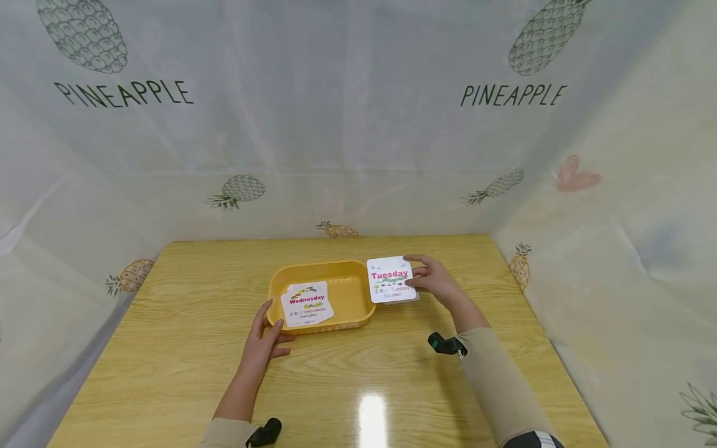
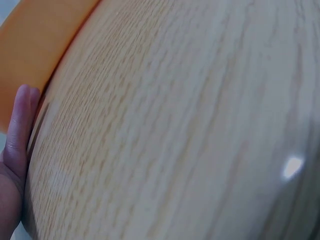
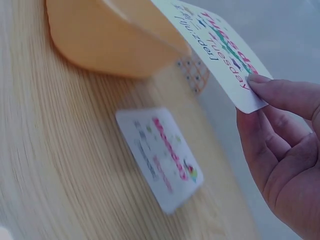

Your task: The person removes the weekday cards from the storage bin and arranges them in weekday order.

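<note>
My right hand (image 1: 439, 285) pinches the edge of a white Tuesday card (image 1: 391, 280) between thumb and fingers. The card is held above the table at the right end of a yellow plastic tray (image 1: 350, 298). In the right wrist view, a white Monday card (image 3: 162, 157) lies on the table below; the raised card mostly covers it in the head view. My left hand (image 1: 260, 342) holds the tray's near left corner, its fingers against the wall and rim. A Wednesday card (image 1: 307, 305) lies inside the tray's left part, with another card edge showing under it.
The wooden table (image 1: 185, 336) carries the tray. A pale cloth (image 1: 347, 124) printed with pineapples hangs behind the table and along both sides. Light glares off the table's near part.
</note>
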The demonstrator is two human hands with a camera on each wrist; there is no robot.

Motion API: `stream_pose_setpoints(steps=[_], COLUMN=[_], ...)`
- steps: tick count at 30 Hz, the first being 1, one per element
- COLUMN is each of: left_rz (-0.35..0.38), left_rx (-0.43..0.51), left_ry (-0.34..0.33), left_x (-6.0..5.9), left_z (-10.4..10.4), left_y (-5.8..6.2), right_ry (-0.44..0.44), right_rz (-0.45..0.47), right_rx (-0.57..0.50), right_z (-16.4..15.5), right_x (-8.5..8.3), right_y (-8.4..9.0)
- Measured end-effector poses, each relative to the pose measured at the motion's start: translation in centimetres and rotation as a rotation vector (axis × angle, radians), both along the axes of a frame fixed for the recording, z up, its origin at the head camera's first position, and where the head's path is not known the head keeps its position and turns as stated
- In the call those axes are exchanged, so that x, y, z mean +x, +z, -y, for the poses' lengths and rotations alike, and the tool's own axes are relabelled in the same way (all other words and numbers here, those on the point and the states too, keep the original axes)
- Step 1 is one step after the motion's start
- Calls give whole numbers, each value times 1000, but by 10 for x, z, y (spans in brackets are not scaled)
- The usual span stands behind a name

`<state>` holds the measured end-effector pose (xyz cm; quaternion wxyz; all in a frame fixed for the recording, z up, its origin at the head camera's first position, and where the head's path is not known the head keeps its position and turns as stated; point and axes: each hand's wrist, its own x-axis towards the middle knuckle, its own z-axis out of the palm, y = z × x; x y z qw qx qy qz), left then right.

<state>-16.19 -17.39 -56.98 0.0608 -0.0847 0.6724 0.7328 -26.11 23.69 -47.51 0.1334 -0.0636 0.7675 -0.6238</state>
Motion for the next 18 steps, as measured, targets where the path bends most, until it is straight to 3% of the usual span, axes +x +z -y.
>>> stream_pose_setpoints(steps=[18], left_rz=[26], left_rx=[12], left_ry=[11], left_x=[0], left_z=[-1], left_y=[2], right_ry=[-81], right_rz=[35], right_rx=[69], right_z=[-70], right_x=[5], right_y=[-16])
